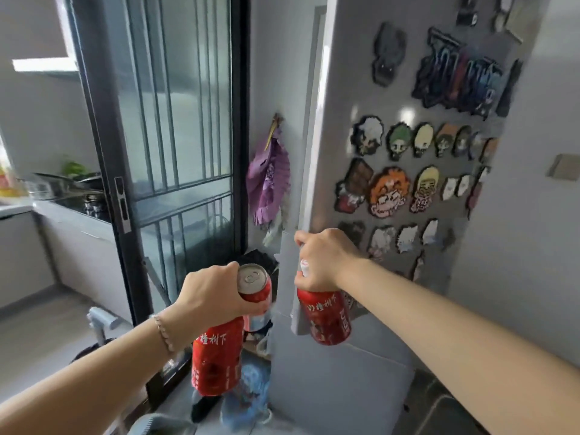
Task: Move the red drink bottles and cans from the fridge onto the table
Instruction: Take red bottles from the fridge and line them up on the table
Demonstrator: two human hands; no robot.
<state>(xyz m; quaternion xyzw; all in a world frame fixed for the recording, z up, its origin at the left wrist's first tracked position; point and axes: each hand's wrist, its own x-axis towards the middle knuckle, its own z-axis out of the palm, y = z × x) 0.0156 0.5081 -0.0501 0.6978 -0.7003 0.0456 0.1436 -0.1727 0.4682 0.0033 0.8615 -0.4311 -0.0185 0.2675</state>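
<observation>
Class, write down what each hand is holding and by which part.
The left hand grips a red can round its side, with a red bottle hanging beneath from its top. The right hand holds a second red bottle by the neck.

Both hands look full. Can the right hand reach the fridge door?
Probably yes: the right hand is at the edge of the fridge door, nothing between, though it grips a red bottle.

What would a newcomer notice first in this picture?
First, the red drinks low in the middle: the left hand grips a red can and a red bottle, and the right hand holds a second red bottle by its neck. Next, the cartoon magnets covering the grey fridge door on the right.
</observation>
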